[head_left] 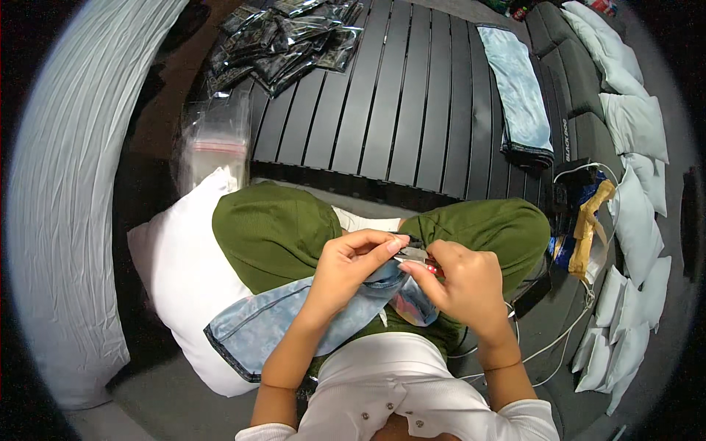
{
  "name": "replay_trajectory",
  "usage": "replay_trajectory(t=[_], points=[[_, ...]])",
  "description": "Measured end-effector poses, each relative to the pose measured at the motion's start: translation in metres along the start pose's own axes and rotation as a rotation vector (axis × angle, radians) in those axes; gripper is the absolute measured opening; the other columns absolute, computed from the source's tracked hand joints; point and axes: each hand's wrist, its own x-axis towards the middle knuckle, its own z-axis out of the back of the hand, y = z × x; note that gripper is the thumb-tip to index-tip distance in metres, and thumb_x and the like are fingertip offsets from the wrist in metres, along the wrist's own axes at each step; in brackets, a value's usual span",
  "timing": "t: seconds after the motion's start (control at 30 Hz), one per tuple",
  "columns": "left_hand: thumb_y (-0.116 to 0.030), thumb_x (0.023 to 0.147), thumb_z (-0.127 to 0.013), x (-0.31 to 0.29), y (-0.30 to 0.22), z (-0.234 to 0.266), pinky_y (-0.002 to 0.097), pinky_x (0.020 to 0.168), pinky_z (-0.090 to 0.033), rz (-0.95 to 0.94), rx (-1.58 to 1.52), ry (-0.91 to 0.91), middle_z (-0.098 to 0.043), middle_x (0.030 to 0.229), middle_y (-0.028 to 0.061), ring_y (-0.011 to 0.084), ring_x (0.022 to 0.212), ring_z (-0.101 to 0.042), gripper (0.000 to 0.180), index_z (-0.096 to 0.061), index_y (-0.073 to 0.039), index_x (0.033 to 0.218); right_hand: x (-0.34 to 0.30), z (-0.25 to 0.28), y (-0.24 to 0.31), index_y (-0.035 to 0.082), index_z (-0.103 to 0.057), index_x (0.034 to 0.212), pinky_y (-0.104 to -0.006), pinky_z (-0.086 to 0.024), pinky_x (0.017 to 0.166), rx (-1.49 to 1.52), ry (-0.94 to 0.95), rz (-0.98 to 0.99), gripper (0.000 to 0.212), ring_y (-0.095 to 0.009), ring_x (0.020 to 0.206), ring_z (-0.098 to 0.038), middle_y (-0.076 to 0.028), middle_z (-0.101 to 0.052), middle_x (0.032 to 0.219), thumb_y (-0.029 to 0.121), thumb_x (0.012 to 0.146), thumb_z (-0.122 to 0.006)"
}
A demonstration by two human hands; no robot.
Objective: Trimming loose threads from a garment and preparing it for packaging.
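Across my lap lies a light blue tie-dye cloth (257, 327) with a dark edging, and part of it is bunched up under my hands. My left hand (349, 268) pinches a dark bit of its edge between thumb and fingers. Close against it, my right hand (467, 283) is closed around a small tool (413, 254) with a metal blade and a red part showing near the fingers; its exact kind is partly hidden. The blade sits at the dark edge, between the two hands.
Ahead stands a black slatted table (382, 95) bearing shiny black packets (287, 44) and a folded tie-dye cloth (518, 88). Clear plastic bags (213, 151) lie by a white pillow (184, 287). To the right are pale cushions (632, 125), gold-and-blue packaging (588, 220) and a white cable (566, 331).
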Motion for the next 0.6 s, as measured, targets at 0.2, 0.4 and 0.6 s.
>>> replay_trajectory(t=[0.2,0.4,0.6], points=[[-0.011,0.081,-0.057,0.004,0.012,0.0,0.0156,0.053,-0.035,-0.075,-0.038,-0.015,-0.064,0.093,0.009,0.0025,0.064,-0.049,0.013,-0.063,0.0,0.086,0.0,-0.008,0.003,0.006,-0.051,0.06,-0.0314,-0.036,0.038,-0.021,-0.014,0.017,0.034,-0.024,0.043,-0.051,-0.008,-0.052,0.053,0.035,0.073,-0.063],[-0.011,0.081,-0.057,0.005,0.001,-0.001,0.0173,0.06,-0.04,-0.002,0.013,0.008,-0.064,0.092,0.0096,0.0045,0.068,-0.052,0.016,-0.063,0.002,0.089,0.001,-0.01,0.001,0.007,-0.052,0.061,-0.0309,-0.037,0.038,-0.074,0.003,0.018,0.034,-0.023,0.043,-0.052,-0.007,-0.054,0.054,0.036,0.073,-0.063],[-0.012,0.082,-0.056,0.006,0.004,0.003,0.0135,0.045,-0.029,-0.001,-0.017,-0.002,-0.064,0.089,0.0064,0.0,0.054,-0.043,0.016,-0.063,0.0,0.089,0.0,-0.014,-0.005,0.005,-0.054,0.066,-0.0306,-0.037,0.039,-0.015,0.034,-0.003,0.032,-0.024,0.045,-0.053,-0.009,-0.053,0.054,0.034,0.073,-0.064]])
